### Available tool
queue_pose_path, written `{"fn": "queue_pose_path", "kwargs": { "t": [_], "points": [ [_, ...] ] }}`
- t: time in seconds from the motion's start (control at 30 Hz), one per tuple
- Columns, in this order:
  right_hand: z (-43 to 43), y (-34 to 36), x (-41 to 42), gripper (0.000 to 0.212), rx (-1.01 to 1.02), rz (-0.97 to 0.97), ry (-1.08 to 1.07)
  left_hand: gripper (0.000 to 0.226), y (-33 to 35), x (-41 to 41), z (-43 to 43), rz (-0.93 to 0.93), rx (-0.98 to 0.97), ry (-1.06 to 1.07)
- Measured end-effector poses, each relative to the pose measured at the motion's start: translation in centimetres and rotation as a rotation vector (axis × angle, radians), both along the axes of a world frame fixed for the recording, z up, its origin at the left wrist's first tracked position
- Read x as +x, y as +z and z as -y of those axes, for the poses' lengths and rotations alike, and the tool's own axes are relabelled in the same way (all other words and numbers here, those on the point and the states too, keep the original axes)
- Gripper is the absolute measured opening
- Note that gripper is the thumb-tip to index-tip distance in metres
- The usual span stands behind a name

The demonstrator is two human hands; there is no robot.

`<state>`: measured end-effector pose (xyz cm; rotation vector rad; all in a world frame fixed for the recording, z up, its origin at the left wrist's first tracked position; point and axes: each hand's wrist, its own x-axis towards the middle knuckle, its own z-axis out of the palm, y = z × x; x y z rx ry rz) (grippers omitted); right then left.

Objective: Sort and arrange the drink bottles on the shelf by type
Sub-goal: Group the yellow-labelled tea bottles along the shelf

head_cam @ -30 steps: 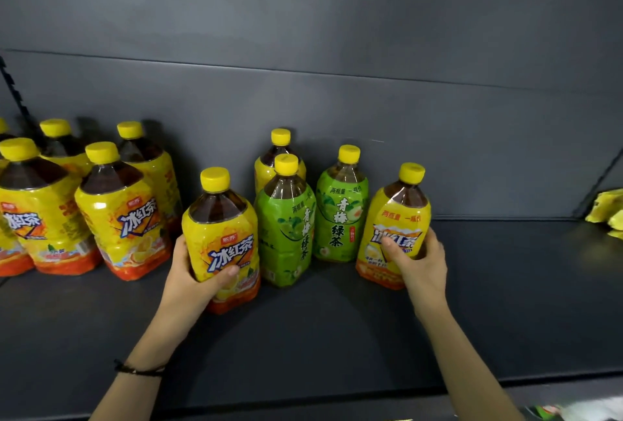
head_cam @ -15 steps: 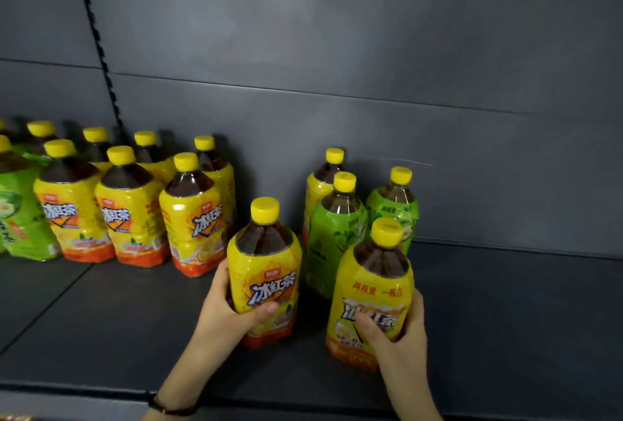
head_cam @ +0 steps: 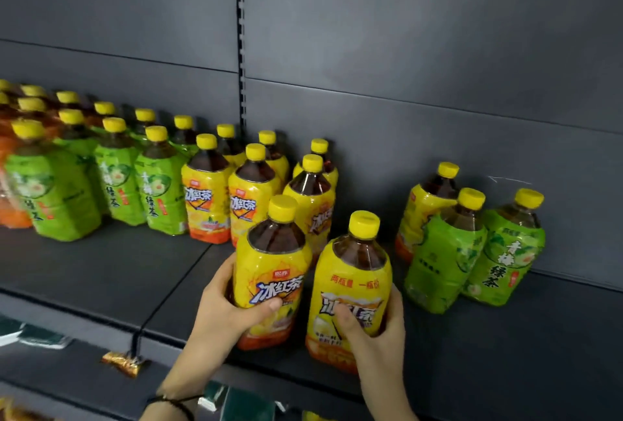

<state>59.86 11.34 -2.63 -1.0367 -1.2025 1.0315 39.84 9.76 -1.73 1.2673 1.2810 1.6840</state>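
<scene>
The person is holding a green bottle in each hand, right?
Not green. In the head view, the left hand grips the left yellow bottle and the right hand grips the right yellow bottle, one in each hand.

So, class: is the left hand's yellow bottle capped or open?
Capped: a yellow cap sits on the neck of the yellow bottle the left hand holds.

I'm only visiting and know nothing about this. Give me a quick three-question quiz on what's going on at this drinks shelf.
1. True or false: the left hand grips a bottle with a green label.
2. The bottle caps are: A red, B yellow, C white.
3. How many green tea bottles stand to the right of the right hand?
Key: 1 false, it grips a yellow iced tea bottle; 2 B; 3 two.
</scene>
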Motion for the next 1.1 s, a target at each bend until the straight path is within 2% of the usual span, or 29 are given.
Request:
{"fn": "queue_pose_path", "kwargs": {
  "t": [0.1,0.17,0.33,0.5,0.67,0.87,1.0,1.1],
  "points": [
    [-0.1,-0.1,-4.6,0.086,0.012,-0.011,0.004,0.084,-0.2,-4.6,0.5,0.019,-0.013,0.018],
    [-0.1,-0.2,-7.6,0.087,0.016,-0.009,0.014,0.093,-0.2,-7.5,0.7,0.055,-0.026,0.022],
    [-0.6,-0.2,-14.4,0.099,0.025,-0.023,0.043,0.094,0.0,-13.7,0.0,0.122,-0.047,0.020],
    [-2.3,-0.4,-18.9,0.087,0.009,-0.015,0.045,0.097,-0.3,-18.2,-1.9,0.106,-0.067,-0.044],
    [-3.4,-0.1,-20.9,0.088,-0.021,0.004,0.000,0.098,-0.7,-20.2,-4.8,0.102,-0.081,-0.126],
    [-4.6,0.1,-20.7,0.096,0.040,0.197,-0.100,0.098,-1.3,-21.6,-7.9,0.002,-0.108,-0.193],
    [-4.7,0.0,-21.0,0.081,0.059,0.129,-0.095,0.108,-1.3,-21.8,-9.0,0.020,-0.060,-0.243],
    [-5.3,0.3,-21.3,0.073,0.078,0.114,-0.104,0.095,-1.3,-21.5,-9.2,0.063,-0.015,-0.240]
  ]
}}
